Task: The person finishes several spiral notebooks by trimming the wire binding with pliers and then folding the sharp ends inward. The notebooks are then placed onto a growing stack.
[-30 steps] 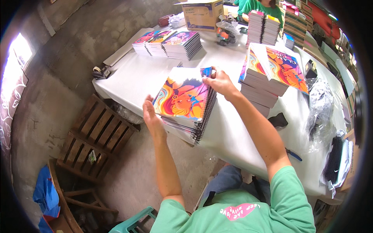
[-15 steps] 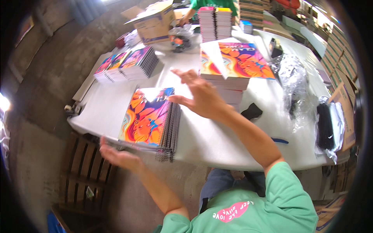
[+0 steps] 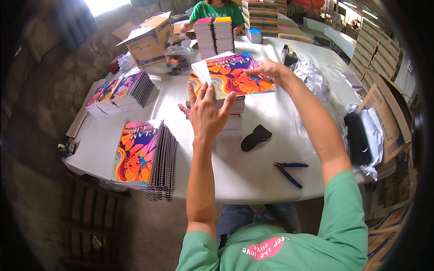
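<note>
A stack of unbound books [image 3: 233, 126] with white page edges stands at the middle of the table. On top, jutting out to the right, lies a colourful printed cover [image 3: 233, 67]. My left hand [image 3: 207, 110] rests on the stack's near left side, its fingers spread. At the cover's right edge, my right hand [image 3: 273, 72] pinches it between thumb and fingers. Left of my left forearm sits a pile of spiral-bound notebooks [image 3: 135, 153] with the same artwork, their black coils facing right.
Blue-handled cutting pliers [image 3: 289, 171] and a black object [image 3: 256, 139] lie near my right forearm. Clear plastic wrap [image 3: 312, 83] and black coils [image 3: 357, 137] are at right. More notebooks [image 3: 122, 92] lie at left; a carton [image 3: 149, 45] and a person in green [image 3: 219, 11] are beyond.
My left hand has moved from beside the spiral-bound pile to the central stack. My right hand has crossed from above that pile to the cover's right edge. The view has shifted.
</note>
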Tool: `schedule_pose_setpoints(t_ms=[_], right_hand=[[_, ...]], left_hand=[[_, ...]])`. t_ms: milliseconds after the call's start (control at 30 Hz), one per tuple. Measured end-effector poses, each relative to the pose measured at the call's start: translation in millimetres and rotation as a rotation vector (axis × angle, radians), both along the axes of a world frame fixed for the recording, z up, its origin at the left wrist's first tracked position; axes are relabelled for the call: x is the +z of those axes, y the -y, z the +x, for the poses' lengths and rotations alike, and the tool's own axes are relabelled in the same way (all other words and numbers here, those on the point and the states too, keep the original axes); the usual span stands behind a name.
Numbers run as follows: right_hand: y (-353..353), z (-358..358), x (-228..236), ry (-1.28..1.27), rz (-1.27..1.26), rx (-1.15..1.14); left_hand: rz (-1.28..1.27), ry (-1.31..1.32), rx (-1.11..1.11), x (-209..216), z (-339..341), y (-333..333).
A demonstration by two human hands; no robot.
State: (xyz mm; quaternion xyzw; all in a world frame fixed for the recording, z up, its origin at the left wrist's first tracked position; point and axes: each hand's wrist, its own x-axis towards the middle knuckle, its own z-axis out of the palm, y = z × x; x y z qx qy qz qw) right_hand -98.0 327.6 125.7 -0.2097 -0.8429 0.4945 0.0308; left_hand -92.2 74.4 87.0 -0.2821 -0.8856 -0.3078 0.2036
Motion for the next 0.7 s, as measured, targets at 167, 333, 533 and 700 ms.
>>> schedule_pose_setpoints(t_ms=[167,333,533,700], right_hand=[[-2,8,7,-0.227,-0.042,0.076],[-3,27,11,-0.439,-0.070,0.016],[8,19,10,-0.422,0.251,-0.014],[8,24,18,-0.652,1.030,-0.295]], left_hand=[[-0.070,-0.081,0.070,-1,-1,10],[-0.050,0.051,-0.016,12,-3,15],[0.069,-0.165,-0.064,-4,-22,14],[0.004,0.034,0.036,1,-15,3]])
